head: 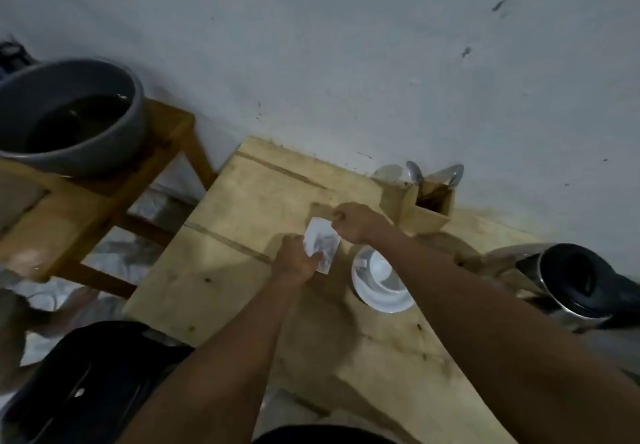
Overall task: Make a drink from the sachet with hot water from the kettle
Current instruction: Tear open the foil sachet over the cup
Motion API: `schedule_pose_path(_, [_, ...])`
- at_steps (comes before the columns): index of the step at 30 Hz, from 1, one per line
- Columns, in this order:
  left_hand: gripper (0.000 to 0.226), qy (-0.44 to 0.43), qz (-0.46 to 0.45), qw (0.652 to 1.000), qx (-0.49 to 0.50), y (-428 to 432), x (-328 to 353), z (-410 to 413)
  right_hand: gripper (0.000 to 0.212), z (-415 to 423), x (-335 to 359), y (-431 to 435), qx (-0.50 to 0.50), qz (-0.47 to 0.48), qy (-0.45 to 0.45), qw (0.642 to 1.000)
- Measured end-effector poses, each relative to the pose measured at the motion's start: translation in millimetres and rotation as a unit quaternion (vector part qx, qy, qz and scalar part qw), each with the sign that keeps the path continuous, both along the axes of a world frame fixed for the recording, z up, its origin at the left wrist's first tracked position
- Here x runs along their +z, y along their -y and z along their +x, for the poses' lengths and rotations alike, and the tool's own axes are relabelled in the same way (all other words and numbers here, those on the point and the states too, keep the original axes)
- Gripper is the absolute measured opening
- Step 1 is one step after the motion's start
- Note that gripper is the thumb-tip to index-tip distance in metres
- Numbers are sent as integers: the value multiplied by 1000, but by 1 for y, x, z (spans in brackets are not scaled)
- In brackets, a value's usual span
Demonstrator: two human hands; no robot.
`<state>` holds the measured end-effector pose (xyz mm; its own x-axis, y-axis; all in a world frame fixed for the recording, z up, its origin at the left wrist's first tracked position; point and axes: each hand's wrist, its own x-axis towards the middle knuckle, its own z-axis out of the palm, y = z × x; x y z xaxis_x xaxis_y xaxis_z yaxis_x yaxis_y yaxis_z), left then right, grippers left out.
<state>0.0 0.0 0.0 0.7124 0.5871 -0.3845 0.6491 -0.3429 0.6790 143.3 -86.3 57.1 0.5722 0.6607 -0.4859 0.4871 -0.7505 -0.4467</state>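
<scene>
Head view: left hand [294, 263] grips sachet [320, 243] at its lower edge, right hand [351, 221] pinches its top corner, above tabletop [242, 270]. Cup [379, 279] just right; kettle [571, 281] far right.

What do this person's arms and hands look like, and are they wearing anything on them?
Both forearms are bare as far as the picture shows: no sleeves, gloves, watch or bracelet in view. The left hand and right hand are bare too; the picture is too dim and blurred to rule out a ring. A dark edge at the bottom may be clothing.
</scene>
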Motion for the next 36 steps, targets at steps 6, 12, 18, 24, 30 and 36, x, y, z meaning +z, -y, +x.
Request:
schedule_pose_path(6, [32, -16, -8, 999, -37, -23, -17, 8, 48, 4, -37, -13, -10, -98, 2, 995])
schedule_pose_path(12, [37, -6, 21, 998, -67, -29, -34, 7, 29, 7, -40, -24, -74, -41, 13, 996])
schedule_pose_path(18, [43, 56, 39, 997, 24, -27, -18, 8, 13, 10, -29, -15, -125, 50, -48, 990])
schedule_pose_path(24, [19, 145, -89, 985, 23, -44, 24, 20, 6, -6, 13, 9, -146, 177, -93, 969])
schedule_pose_path(30, [15, 160, -140, 974, -77, -38, 63, 18, 13, -26, 36, 33, -148, 216, -93, 960])
schedule_pose_path(36, [25, 123, -81, 973, -178, -32, 86, 4, 13, -38, 65, 56, -109, 242, -48, 963])
